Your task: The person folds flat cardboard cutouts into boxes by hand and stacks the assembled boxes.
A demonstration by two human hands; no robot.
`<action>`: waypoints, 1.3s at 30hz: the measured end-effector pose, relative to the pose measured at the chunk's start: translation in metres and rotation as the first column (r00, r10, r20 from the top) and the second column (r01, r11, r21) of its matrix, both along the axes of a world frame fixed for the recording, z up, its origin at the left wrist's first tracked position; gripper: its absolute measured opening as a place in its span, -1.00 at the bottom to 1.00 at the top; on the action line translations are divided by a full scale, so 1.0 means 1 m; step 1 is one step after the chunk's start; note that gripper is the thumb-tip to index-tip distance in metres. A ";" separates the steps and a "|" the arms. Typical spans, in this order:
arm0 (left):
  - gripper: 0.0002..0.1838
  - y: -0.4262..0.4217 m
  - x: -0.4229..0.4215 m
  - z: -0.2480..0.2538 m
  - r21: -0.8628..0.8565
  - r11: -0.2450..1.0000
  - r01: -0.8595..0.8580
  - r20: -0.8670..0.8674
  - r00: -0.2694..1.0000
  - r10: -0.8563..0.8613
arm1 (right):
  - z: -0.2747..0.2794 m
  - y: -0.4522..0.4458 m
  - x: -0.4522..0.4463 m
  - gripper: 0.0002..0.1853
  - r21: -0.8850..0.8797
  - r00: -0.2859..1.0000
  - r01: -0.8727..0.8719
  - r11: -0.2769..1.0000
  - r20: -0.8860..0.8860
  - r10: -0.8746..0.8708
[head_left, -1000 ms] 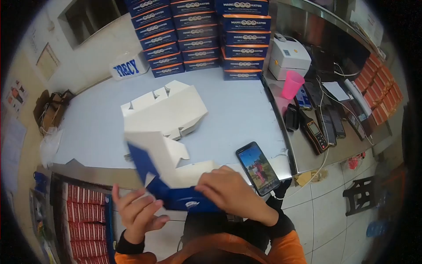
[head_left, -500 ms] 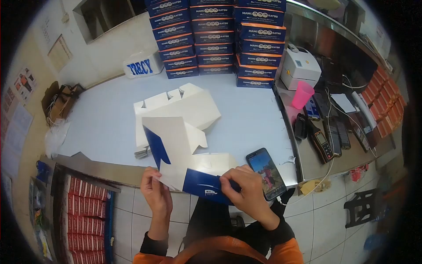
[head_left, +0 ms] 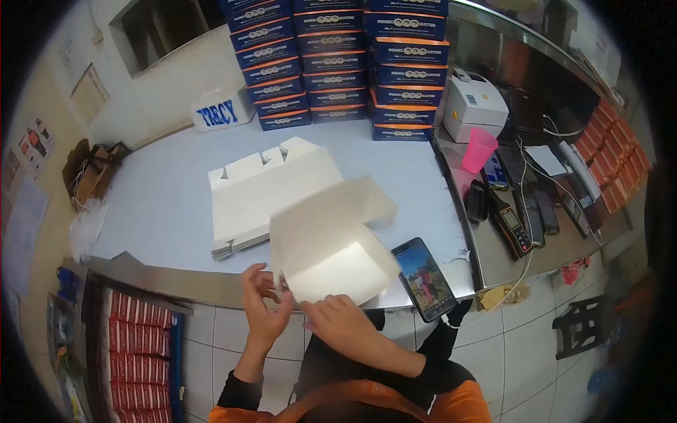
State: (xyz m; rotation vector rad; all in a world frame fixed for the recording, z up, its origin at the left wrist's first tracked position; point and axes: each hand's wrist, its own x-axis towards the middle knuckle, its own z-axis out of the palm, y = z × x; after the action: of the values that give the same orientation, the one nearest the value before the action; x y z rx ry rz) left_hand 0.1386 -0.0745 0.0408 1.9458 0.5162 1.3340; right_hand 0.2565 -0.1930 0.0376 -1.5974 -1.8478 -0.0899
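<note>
The partly folded carton [head_left: 338,271] lay open, its pale inner side up, over the near edge of the worktop [head_left: 162,197], between the stack of flat blanks [head_left: 264,201] and the phone [head_left: 425,278]. The left hand [head_left: 266,317] was at its near left corner, grip partly open, fingers curled and thumb apart around a small flap; whether they pinched it could not be told. The right hand [head_left: 345,328] had its fingers bent against the near edge; how far its grip closed underneath was hidden. The carton looked to be thin card, light and springy, stiff along its folds but apt to flex across the broad, blurred far panel. Its smooth face might have slipped under a loose touch, and hard squeezing could have creased a flap. The surest holds seemed to be the folded corners and near wall, close to the creases, with light fingertip pressure.
</note>
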 end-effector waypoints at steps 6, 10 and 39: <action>-0.76 0.034 -0.023 0.002 0.346 0.910 -0.229 -0.445 0.814 0.374 | -0.006 0.005 0.038 -0.33 0.332 0.914 0.402 0.853 -0.199 -0.353; -0.77 0.035 -0.030 0.000 0.287 0.947 -0.143 -0.502 0.819 0.276 | 0.016 0.002 0.103 -0.35 0.124 0.832 0.495 0.860 -0.352 -0.428; -0.21 0.007 -0.051 -0.025 -0.342 0.925 0.164 -0.513 0.793 -0.330 | 0.005 -0.045 0.078 -0.20 -0.375 0.645 -0.142 0.916 -0.737 -0.201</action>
State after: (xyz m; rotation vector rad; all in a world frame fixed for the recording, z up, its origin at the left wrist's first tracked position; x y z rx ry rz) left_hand 0.0877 -0.0675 0.0153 2.0608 0.6559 0.4626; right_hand 0.3345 -0.2384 0.0427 -1.5621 -1.1761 0.8978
